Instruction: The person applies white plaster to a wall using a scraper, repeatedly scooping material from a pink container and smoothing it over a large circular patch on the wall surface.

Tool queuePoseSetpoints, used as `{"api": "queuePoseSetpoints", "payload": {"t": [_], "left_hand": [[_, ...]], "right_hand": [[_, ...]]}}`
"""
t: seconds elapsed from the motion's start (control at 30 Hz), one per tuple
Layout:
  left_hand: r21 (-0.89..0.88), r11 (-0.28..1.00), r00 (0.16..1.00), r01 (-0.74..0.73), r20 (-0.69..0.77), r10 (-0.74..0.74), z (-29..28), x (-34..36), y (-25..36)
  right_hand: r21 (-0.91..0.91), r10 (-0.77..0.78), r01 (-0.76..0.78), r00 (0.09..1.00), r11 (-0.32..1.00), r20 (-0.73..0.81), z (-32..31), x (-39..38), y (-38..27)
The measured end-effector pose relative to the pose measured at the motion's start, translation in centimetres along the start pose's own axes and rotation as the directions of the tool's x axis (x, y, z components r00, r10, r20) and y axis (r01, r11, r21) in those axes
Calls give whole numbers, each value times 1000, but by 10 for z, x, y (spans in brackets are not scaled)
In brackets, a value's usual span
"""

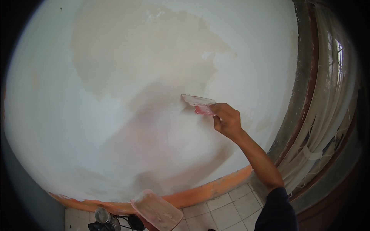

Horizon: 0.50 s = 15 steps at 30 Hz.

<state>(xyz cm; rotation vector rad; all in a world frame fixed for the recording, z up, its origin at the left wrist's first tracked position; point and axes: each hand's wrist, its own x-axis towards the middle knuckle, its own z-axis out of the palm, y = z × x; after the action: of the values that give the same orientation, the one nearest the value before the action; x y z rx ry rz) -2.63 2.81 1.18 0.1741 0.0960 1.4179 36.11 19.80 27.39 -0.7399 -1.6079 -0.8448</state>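
My right hand (227,119) grips a wide flat scraper (198,101) smeared with white and pink paste, against the white wall (54,115). The wall has a large beige patch above the scraper and faint pinkish areas below it, under shadows. At the bottom, my left hand (148,224), mostly hidden, holds a pale plastic tray (158,210) with a thin coat of paste, tilted below the wall. Its fingers are out of sight beneath the tray.
An orange band (200,194) runs along the wall's foot above floor tiles (235,208). At the right are a grey door or window frame (304,46) and sheer curtains (327,96) tied back. A metal container (102,215) and dark items sit at bottom left, beside a grey side wall (38,192).
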Motion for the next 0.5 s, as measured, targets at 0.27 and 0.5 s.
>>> {"api": "queuePoseSetpoints", "payload": {"t": [0.27, 0.5], "left_hand": [[-13, 1000, 1000, 3, -4, -3, 1, -1, -2], [14, 1000, 1000, 7, 18, -7, 7, -3, -8]], "right_hand": [[-244, -1, -104, 918, 964, -396, -11, 85, 60], [-228, -24, -8, 990, 974, -137, 37, 42, 36]]}}
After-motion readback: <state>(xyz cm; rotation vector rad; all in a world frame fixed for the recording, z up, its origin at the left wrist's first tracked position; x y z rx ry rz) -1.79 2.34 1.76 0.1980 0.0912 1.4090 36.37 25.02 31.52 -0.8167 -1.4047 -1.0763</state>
